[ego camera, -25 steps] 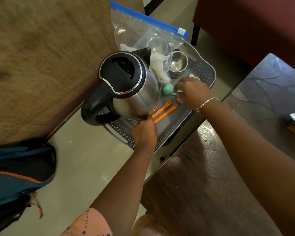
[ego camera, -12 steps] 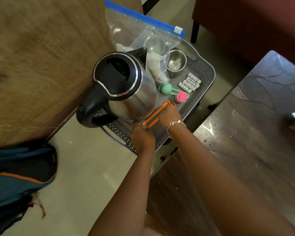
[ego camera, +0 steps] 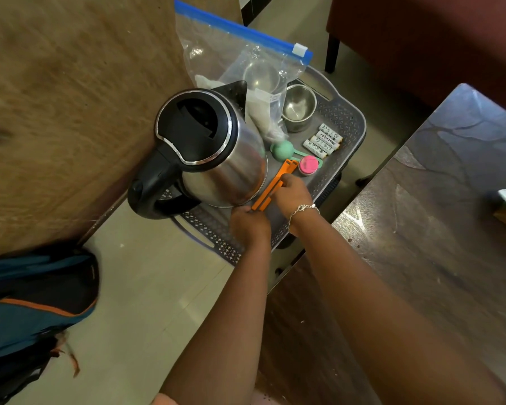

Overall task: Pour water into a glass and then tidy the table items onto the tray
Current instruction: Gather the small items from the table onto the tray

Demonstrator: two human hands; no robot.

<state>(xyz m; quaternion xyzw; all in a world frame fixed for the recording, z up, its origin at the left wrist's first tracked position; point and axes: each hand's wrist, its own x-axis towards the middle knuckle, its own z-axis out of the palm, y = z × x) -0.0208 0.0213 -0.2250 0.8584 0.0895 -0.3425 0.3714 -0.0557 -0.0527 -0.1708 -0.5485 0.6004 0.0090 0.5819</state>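
A grey perforated plastic tray [ego camera: 351, 121] carries everything. Taking the tray as the clock face, a stainless steel electric kettle with a black lid and handle [ego camera: 216, 159] stands at 9 o'clock with its lid shut, so its contents are hidden. At 12 o'clock a clear plastic zip bag with a blue slider strip [ego camera: 216, 45] stands upright. A clear round glass vessel [ego camera: 260, 76] and a white pouch with a small printed label [ego camera: 260, 112] show through the bag; the label is too small to read. A small steel bowl [ego camera: 299, 108] sits at 1 o'clock with nothing visible in it.

At 3 o'clock four white batteries [ego camera: 323, 140] lie side by side; one carries a word that looks like "Heybright", and another shows a CE mark. A mint-green round measuring spoon [ego camera: 282, 149] and a pink round cap [ego camera: 308, 165] lie near the centre.

Two orange plastic strips [ego camera: 278, 182] lie at 5 o'clock, just beside the kettle base. The left hand [ego camera: 250, 223] pinches their near end with curled fingertips. The right hand [ego camera: 294, 194], a silver chain bracelet [ego camera: 303, 209] at its wrist, curls its fingers over their middle.

Off the tray, a dark wooden table [ego camera: 435, 229] lies at 4 o'clock and a blue and black backpack [ego camera: 35, 302] at 8 o'clock.
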